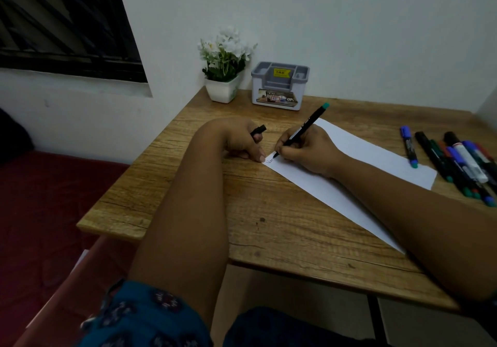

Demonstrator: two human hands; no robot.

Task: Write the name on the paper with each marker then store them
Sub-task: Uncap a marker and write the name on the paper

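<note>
The right hand grips a black marker, tip on the left end of the paper lying on the wooden surface; the few written letters are too small to read. The left hand curls around the black cap, fingertips pressing the paper's corner. Loose markers lie right, partly cut off. A grey organizer stands by the wall.

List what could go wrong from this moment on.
1. The left hand pins only the corner of the paper with a fingertip while also gripping the cap; the sheet might slide as the right hand writes with the marker.
2. The right forearm lies across the paper and could smear fresh ink.
3. The loose markers lie near the table edge and may roll off.
</note>
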